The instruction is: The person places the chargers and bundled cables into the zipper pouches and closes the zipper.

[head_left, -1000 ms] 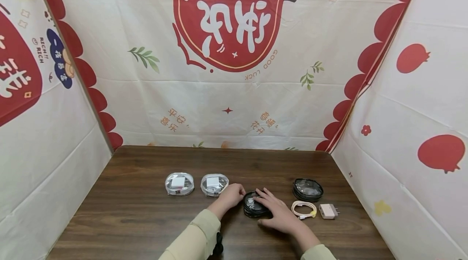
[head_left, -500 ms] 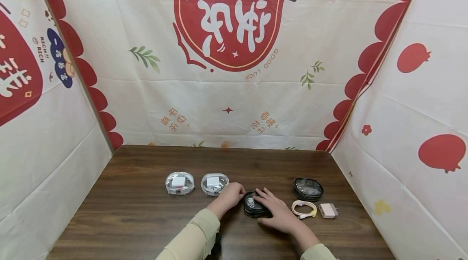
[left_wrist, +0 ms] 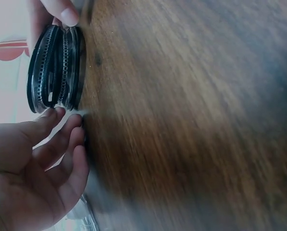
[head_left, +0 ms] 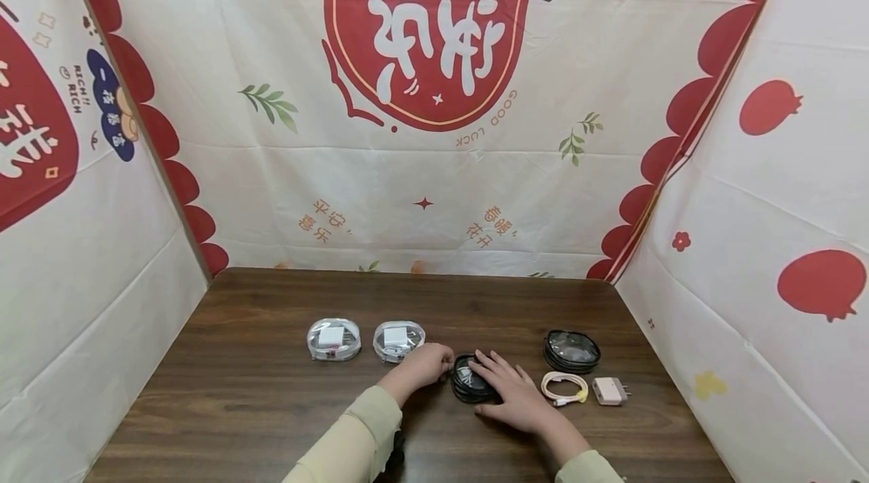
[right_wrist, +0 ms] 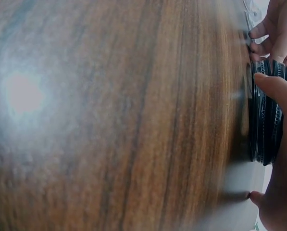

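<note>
A black oval zip pouch (head_left: pixel 470 383) with a clear top lies flat on the table, something white showing inside. Along its side in the left wrist view, two rows of zipper teeth stand apart. My right hand (head_left: pixel 519 396) holds the pouch, fingers over its top and thumb (right_wrist: pixel 273 89) against its near side. At the pouch's left end, my left hand (head_left: pixel 424 366) has its thumb (left_wrist: pixel 49 120) and curled fingers close together, pinching at the zipper end; the pull itself is hidden by the fingertips.
Two clear oval pouches (head_left: pixel 333 339) with white chargers inside sit to the left. Rightward lie another black pouch (head_left: pixel 572 352), a coiled pale cable (head_left: pixel 565 389) with a yellow tie, and a pale plug charger (head_left: pixel 610 392). Printed cloth walls (head_left: pixel 421 166) surround the wooden table (head_left: pixel 271 423).
My left hand has shifted slightly toward me along the pouch's left end, and its forearm has moved a little left. The right hand stays on the pouch almost unmoved.
</note>
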Available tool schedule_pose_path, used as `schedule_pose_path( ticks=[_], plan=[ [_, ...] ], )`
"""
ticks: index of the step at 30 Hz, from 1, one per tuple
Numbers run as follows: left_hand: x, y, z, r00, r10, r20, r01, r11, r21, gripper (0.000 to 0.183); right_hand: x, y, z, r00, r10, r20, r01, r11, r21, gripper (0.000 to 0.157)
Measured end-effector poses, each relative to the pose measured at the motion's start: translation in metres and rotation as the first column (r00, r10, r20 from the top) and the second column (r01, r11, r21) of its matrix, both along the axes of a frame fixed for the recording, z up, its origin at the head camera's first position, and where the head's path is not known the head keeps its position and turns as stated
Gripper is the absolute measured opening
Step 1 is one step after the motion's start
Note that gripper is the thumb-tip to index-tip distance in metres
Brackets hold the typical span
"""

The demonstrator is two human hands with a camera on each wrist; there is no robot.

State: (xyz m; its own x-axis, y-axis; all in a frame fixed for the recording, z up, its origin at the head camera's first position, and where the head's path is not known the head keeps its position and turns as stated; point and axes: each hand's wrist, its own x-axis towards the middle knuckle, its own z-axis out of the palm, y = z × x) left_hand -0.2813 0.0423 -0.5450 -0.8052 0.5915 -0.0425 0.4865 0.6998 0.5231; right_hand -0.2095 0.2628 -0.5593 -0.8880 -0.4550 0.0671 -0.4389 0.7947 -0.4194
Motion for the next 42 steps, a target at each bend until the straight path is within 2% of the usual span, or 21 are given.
schedule_pose_path(
  ticks=[2, 4, 7, 17, 22, 28, 34, 42],
  plan=[
    [0.002, -0.002, 0.001, 0.996, 0.015, 0.087, -0.020, 0.998, 0.057, 0.020, 0.000, 0.000, 0.000, 1.000, -0.007, 0.008, 0.007, 1.000, 0.005, 0.074],
    [0.005, -0.003, 0.003, 0.981, 0.031, 0.193, -0.054, 0.992, 0.116, 0.020, 0.000, -0.001, 0.000, 1.000, -0.013, 0.011, 0.013, 1.000, 0.007, 0.074],
    [0.009, -0.003, 0.004, 0.956, 0.040, 0.291, -0.092, 0.982, 0.165, 0.021, 0.000, -0.002, 0.001, 1.000, -0.020, 0.011, 0.020, 1.000, 0.007, 0.075],
    [0.027, -0.008, 0.011, 0.906, 0.010, 0.423, -0.135, 0.954, 0.266, 0.018, 0.000, -0.004, 0.000, 0.999, -0.033, 0.024, 0.033, 0.999, 0.009, 0.075],
    [0.033, -0.008, 0.012, 0.897, 0.023, 0.441, -0.168, 0.942, 0.292, 0.018, 0.000, -0.005, 0.001, 0.999, -0.045, 0.030, 0.045, 0.999, 0.007, 0.075],
    [0.034, -0.008, 0.008, 0.901, 0.082, 0.426, -0.228, 0.925, 0.303, 0.017, 0.000, -0.006, 0.003, 0.999, -0.047, -0.016, 0.047, 0.998, 0.029, 0.076],
    [0.028, -0.005, 0.002, 0.903, 0.112, 0.414, -0.254, 0.917, 0.306, 0.016, 0.002, 0.001, 0.008, 0.997, -0.048, -0.068, 0.053, 0.996, 0.068, 0.074],
    [0.015, 0.000, -0.005, 0.907, 0.162, 0.389, -0.292, 0.908, 0.301, 0.014, 0.001, 0.006, 0.017, 1.000, -0.015, -0.020, 0.016, 0.999, 0.051, 0.072]
  ],
)
